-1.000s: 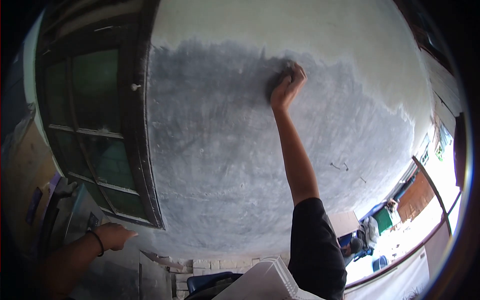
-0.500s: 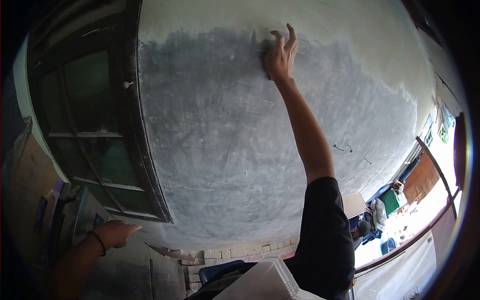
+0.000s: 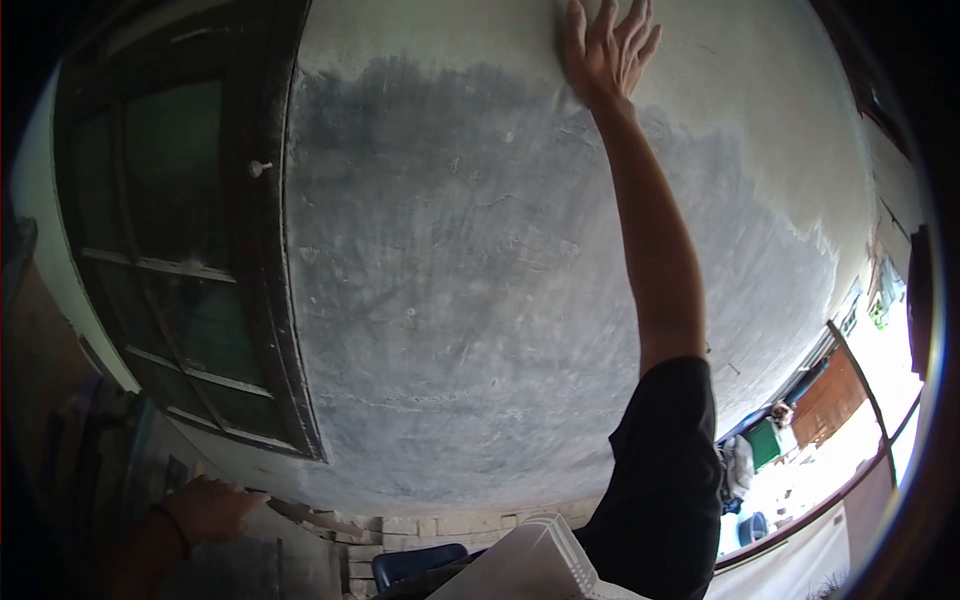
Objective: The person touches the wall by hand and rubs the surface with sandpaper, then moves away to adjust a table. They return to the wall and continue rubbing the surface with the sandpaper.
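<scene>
My right hand point(image 3: 610, 55) is raised high against the wall point(image 3: 460, 250), with its fingers spread on the pale upper part. Below it the wall is covered in a patchy dark grey coat with a ragged upper edge. No object shows in this hand, though what lies under the palm is hidden. Down at the lower left is my left hand point(image 3: 215, 508), a dark band on its wrist. Its index finger points right, the other fingers are dim and partly curled, and nothing shows in it. Beside it is a greyish flat surface point(image 3: 240, 560).
A dark wooden window frame point(image 3: 300, 330) with a pale knob point(image 3: 258, 169) stands left of the wall. At the bottom are a white piece with a perforated edge point(image 3: 530, 565), a blue chair back point(image 3: 420, 563) and pale bricks point(image 3: 400, 525). A green container point(image 3: 765, 443) sits at the right.
My right hand has moved up and slightly right, from the grey coat onto the paler wall, and its fingers have spread. My left hand sits a little lower. The view has shifted slightly.
</scene>
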The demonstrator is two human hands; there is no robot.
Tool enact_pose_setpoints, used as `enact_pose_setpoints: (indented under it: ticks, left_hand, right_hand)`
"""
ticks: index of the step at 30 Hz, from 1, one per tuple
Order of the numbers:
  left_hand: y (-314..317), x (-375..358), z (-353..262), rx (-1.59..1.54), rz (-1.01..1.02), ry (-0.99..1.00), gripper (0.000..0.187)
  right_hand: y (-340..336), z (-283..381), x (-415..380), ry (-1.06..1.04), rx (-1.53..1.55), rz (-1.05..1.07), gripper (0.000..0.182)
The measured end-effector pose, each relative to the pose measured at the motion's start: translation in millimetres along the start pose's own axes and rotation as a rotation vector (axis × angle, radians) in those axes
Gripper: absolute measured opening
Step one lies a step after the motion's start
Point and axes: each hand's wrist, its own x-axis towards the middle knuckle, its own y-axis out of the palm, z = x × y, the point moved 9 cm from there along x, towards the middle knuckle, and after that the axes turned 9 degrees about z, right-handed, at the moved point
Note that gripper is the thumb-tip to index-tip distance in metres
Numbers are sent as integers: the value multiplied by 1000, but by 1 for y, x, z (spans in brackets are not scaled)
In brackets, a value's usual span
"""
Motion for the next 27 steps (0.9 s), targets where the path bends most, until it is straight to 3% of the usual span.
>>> enact_pose_setpoints:
  ticks: [2, 4, 6, 8, 12, 14, 16, 18, 20, 21, 23, 24, 27]
  left_hand:
    - [-1, -4, -4, -13, -29, 37, 59]
    - [3, -4, -2, -28, -67, 56, 58]
    - [10, 0, 4, -16, -75, 43, 60]
    - [2, -7, 4, -45, -80, 39, 60]
    - [-3, -13, 10, -92, -93, -23, 60]
    - [6, -11, 13, -107, -72, -12, 60]
    - [-1, -14, 14, -89, -39, -6, 60]
    - [-8, -18, 6, -160, -22, -15, 61]
    - [-7, -15, 7, -160, -44, -1, 62]
    - [-5, -16, 8, -159, -54, 4, 63]
    - [2, -15, 12, -157, -65, 3, 63]
    - [2, -16, 13, -137, -50, 19, 64]
    - [-3, -18, 8, -153, -3, -15, 65]
  right_hand:
    - [5, 8, -21, 43, -51, 83, 70]
    - [3, 29, -50, -113, 66, 47, 72]
    - [7, 28, -22, -115, 39, 94, 78]
    - [2, 20, 1, -21, -96, 130, 66]
    - [8, 20, -32, -16, -57, 91, 65]
    - [5, 34, -21, -129, -86, 120, 65]
    - [7, 15, 5, 2, 30, 98, 63]
    - [7, 16, -7, -13, -62, 70, 63]
    - [10, 25, -28, -53, -7, 68, 63]
    - [4, 40, -34, -223, -73, 66, 63]
    - [10, 41, -5, -234, -160, 58, 62]
    - [12, 37, 5, -230, -266, 79, 62]
    - [5, 28, -14, -85, -73, 91, 62]
